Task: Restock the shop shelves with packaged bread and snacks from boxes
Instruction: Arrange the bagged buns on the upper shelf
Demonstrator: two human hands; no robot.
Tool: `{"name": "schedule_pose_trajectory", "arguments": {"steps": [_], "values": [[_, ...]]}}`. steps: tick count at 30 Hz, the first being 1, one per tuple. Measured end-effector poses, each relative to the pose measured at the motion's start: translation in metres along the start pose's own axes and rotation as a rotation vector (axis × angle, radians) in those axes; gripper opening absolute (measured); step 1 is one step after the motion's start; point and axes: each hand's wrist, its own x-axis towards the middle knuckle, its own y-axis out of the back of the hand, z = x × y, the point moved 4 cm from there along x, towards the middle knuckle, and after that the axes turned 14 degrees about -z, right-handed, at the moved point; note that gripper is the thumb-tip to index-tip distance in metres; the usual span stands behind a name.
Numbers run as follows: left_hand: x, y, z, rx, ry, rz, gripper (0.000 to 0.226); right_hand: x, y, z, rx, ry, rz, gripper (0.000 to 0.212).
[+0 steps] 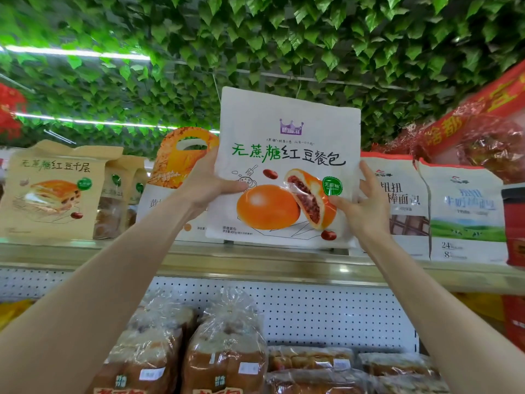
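While a canopy of green leaves (284,38) fills the whole upper view, the top shelf (255,260) runs across the middle, with a white perforated back panel (326,314) below it. A red banner (468,115) with yellow characters slants down the upper right.

Held upright at the centre of the top shelf is the white bun bag (284,132), printed with green and black characters and a picture of orange buns with red-bean filling. Its lower edge is level with the shelf front; whether it rests on the shelf cannot be told. Brown paper-look bags (51,189) stand well to its left. An orange bag with a cut-out handle (181,160) stands partly hidden behind its left edge. White-and-blue bags (466,211) stand to the right, and another white bag (403,194) sits between them and the bun bag. Loaves in clear wrap (224,351) crowd the shelf underneath.

The left hand (207,183) grips the bun bag's left edge, thumb across the front and fingers out of sight behind. The right hand (369,206) holds the right edge, its thumb pressed on the front and its fingers spread upward beside the edge.
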Motion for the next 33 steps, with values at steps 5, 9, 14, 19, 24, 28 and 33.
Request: {"name": "schedule_pose_trajectory", "arguments": {"steps": [5,9,14,19,24,28,33], "values": [[0.014,0.003,-0.018,0.056,0.005,0.073,0.072,0.014,-0.008,0.010,0.031,0.025,-0.035,0.085],[0.019,-0.004,-0.030,0.049,-0.012,0.098,0.068,0.024,-0.007,0.028,0.027,0.008,-0.025,0.088],[0.028,-0.013,-0.047,0.066,-0.007,0.103,0.066,0.029,-0.003,0.051,0.027,-0.013,-0.020,0.088],[0.034,-0.017,-0.063,0.073,0.022,0.085,0.070,0.026,-0.002,0.064,0.014,-0.025,-0.038,0.087],[0.031,-0.020,-0.076,0.071,0.044,0.087,0.073,0.022,-0.003,0.072,0.007,-0.028,-0.060,0.082],[0.031,-0.021,-0.080,0.075,0.037,0.088,0.081,0.017,-0.002,0.080,-0.034,-0.079,-0.053,0.084],[0.024,-0.023,-0.082,0.171,0.028,0.103,0.104,0.012,0.001,0.083,-0.106,-0.088,-0.111,0.090]]}}
